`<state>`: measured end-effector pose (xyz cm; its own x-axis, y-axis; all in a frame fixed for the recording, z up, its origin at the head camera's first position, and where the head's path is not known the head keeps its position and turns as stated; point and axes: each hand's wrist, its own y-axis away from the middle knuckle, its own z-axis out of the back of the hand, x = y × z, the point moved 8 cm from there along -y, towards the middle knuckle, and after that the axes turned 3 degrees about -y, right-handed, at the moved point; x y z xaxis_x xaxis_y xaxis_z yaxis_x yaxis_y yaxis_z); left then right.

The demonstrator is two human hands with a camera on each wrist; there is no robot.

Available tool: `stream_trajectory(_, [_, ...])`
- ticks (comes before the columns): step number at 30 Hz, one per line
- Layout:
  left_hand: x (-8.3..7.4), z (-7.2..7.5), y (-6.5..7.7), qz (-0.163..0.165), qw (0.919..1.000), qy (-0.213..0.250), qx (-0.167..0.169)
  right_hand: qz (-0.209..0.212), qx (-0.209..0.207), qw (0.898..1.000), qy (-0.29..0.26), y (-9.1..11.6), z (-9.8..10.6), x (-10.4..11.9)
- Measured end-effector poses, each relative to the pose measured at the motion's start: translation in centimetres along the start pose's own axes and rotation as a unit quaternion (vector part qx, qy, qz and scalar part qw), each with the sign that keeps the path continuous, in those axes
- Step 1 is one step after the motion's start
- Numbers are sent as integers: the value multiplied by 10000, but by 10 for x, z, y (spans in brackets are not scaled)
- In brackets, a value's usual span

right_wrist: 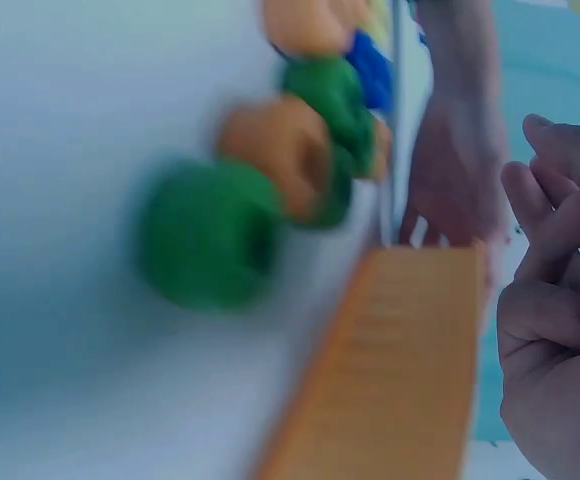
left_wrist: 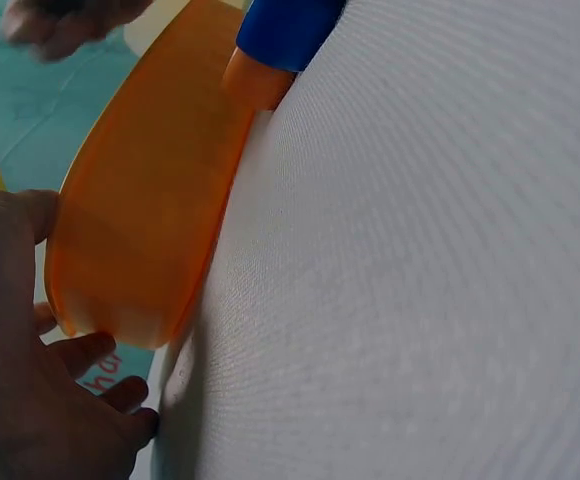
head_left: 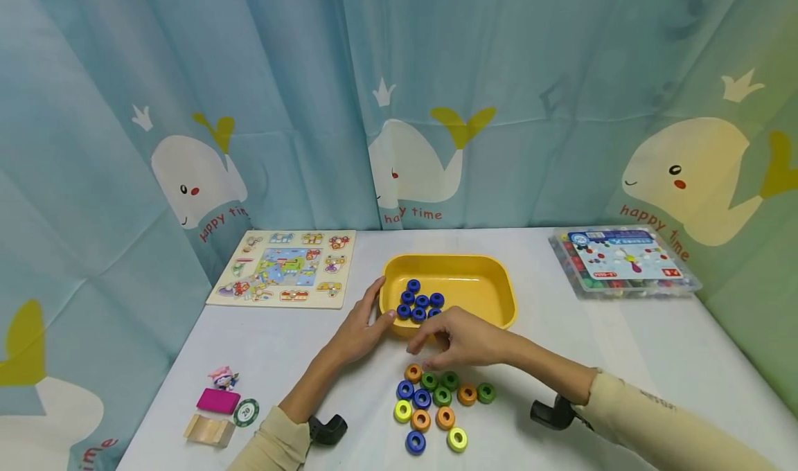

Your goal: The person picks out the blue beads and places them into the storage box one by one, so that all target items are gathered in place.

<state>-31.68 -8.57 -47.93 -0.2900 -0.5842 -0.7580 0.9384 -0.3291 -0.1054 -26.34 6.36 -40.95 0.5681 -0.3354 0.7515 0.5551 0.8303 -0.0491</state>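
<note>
My left hand [head_left: 357, 325] rests at the left end of a yellow tray [head_left: 480, 287], thumb at its front-left corner and fingers stretched along its side. In the left wrist view, the thumb and fingertips touch the tray wall [left_wrist: 150, 180]. Several blue ring beads [head_left: 422, 301] lie in the tray's left part. My right hand [head_left: 464, 339] hovers over the tray's front rim, its fingers loosely bent; I see nothing in them in the right wrist view. In front of the tray are loose orange beads [head_left: 467, 395], green beads [head_left: 486, 393], blue beads [head_left: 415, 443] and yellow beads [head_left: 457, 440].
A wooden picture puzzle board [head_left: 280, 270] lies at the back left. At the back right is a clear lidded box [head_left: 626, 262] of colored pieces. Front left are a small figurine [head_left: 223, 378], a magenta block [head_left: 218, 401], a green chip [head_left: 246, 412] and a wooden piece [head_left: 209, 431].
</note>
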Motion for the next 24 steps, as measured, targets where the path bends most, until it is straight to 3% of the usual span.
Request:
stream_trajectory(7, [1, 0, 1, 128, 9999, -3, 13, -173, 210, 9980, -571, 23, -32, -10])
stream_trajectory(14, [2, -1, 1, 102, 9999, 28, 5, -280, 156, 9995, -76, 27, -51, -18])
stream_trajectory(24, [1, -1, 0, 10, 10000, 45, -44, -75, 115, 9985, 539, 25, -58, -14])
